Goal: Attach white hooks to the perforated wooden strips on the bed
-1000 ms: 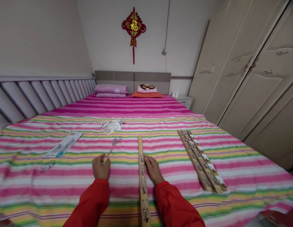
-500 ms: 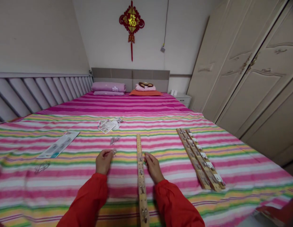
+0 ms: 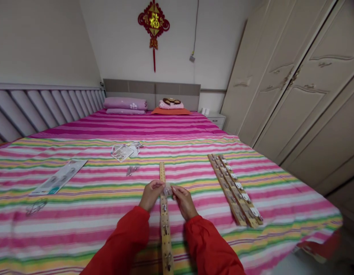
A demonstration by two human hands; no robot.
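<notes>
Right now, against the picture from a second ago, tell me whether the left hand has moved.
Yes: judged against the headboard, the left hand has moved right, and is now at the nearest wooden strip.

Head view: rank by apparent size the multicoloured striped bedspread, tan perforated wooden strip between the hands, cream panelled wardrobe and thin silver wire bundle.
1. Multicoloured striped bedspread
2. Cream panelled wardrobe
3. Tan perforated wooden strip
4. Thin silver wire bundle

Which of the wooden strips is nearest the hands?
The single strip running between the left hand and right hand; the other strips lie grouped side by side, farther right.
</notes>
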